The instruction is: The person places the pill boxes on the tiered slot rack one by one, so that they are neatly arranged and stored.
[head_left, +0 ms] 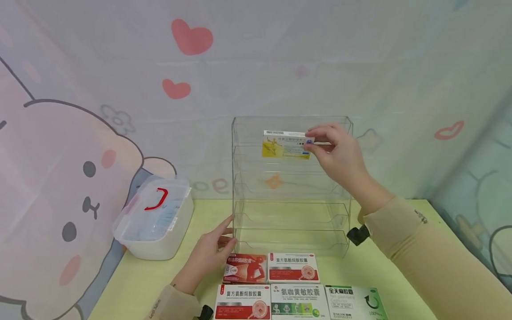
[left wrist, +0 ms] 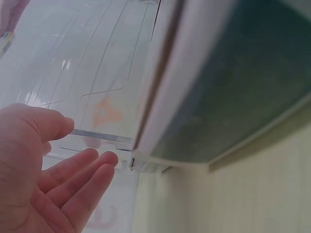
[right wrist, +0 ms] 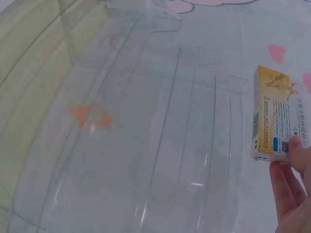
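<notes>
A person's right hand [head_left: 340,153] pinches a yellow-and-white medicine box [head_left: 284,146] by one end, thumb against fingers, holding it raised before the upper tiers of a clear rack [head_left: 292,240]. The left hand [head_left: 212,249], its fingers loosely extended, touches the rack's lower left side edge. The rack stands on a pale green tabletop [head_left: 210,211]. In front of it lie five more boxes in two rows: a red box [head_left: 245,269] beside a white-and-red box [head_left: 294,267] behind, and three nearer the person. To the left sits a lidded white container [head_left: 156,246] with a red handle [head_left: 161,198].
</notes>
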The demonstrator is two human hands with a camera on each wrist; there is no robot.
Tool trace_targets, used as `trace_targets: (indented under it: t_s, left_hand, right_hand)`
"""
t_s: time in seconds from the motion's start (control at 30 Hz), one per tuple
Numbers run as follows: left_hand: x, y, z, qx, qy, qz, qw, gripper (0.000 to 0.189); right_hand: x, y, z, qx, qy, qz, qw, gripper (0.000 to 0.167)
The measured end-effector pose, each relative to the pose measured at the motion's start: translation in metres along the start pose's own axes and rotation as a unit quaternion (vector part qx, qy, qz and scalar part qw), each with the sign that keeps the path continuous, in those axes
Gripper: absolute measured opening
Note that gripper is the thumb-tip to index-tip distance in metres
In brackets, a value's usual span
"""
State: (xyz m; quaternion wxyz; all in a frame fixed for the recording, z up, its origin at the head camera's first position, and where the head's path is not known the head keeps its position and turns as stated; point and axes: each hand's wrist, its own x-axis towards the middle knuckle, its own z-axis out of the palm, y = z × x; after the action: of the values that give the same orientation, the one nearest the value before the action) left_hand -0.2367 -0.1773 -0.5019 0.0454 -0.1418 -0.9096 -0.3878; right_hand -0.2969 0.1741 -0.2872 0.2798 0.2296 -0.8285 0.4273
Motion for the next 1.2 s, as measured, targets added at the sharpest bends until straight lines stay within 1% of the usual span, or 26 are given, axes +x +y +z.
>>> trace_targets:
  t_s: [0.1,0.23,0.4,0.6,0.87,1.2]
  left_hand:
    - [0.0,0.0,0.0,0.0,0.002,-0.006,1.0,0.072]
    - [-0.002,0.0,0.0,-0.003,0.005,-0.001,1.0,0.072]
    - [-0.002,-0.001,-0.001,-0.008,0.004,-0.002,1.0,0.073]
    - [-0.004,0.0,0.0,-0.012,0.006,-0.008,0.9999,0.073]
    - [-0.004,-0.002,0.0,-0.009,0.009,-0.002,0.9999,0.074]
    - [-0.003,-0.004,0.0,-0.014,0.008,0.005,0.9999,0.073]
  right_hand:
    - [0.016,-0.004,0.003,-0.01,0.006,0.01,0.9999,0.024]
    - [0.033,-0.008,0.01,-0.012,0.019,0.02,0.9995,0.024]
    - [0.048,-0.012,0.021,-0.005,0.025,0.035,0.9991,0.023]
    - [0.058,-0.008,0.032,-0.005,0.02,0.044,0.9988,0.023]
    - [0.07,-0.009,0.036,-0.024,0.041,0.042,0.998,0.023]
    - [0.082,-0.011,0.048,-0.026,0.009,0.08,0.9964,0.022]
